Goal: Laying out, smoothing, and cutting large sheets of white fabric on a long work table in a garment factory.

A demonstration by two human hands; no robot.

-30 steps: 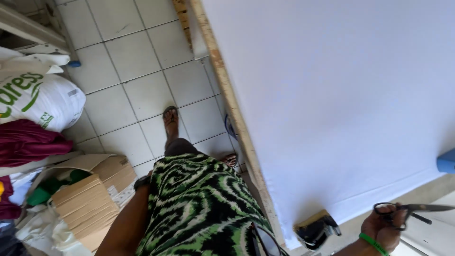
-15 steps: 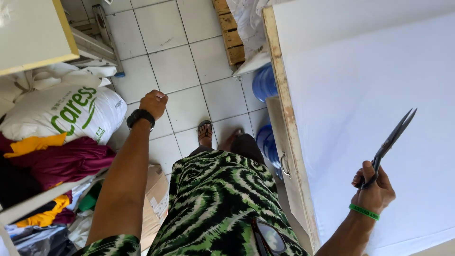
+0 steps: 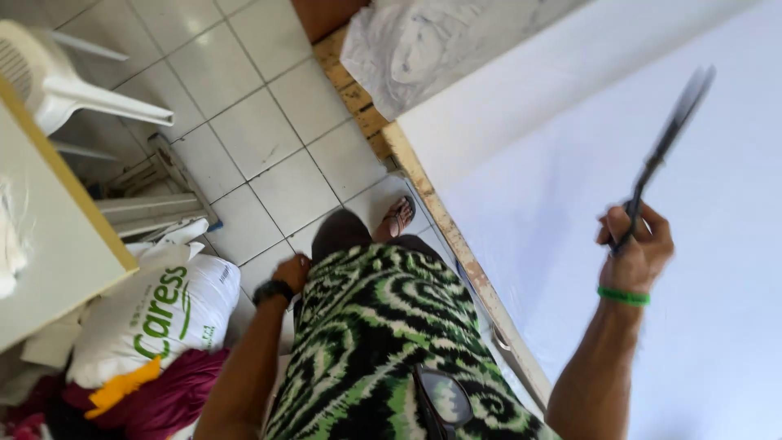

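White fabric (image 3: 652,163) on table, right hand (image 3: 638,247) gripping blurred scissors (image 3: 668,138).

Right hand (image 3: 637,244): right of frame, gripping dark scissors (image 3: 666,140) above white fabric (image 3: 619,163).
Left hand (image 3: 291,270): lower centre, by hip.

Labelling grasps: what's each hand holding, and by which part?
Right hand holds dark scissors by the handle end, blades up over the white sheet. Left hand holds nothing.
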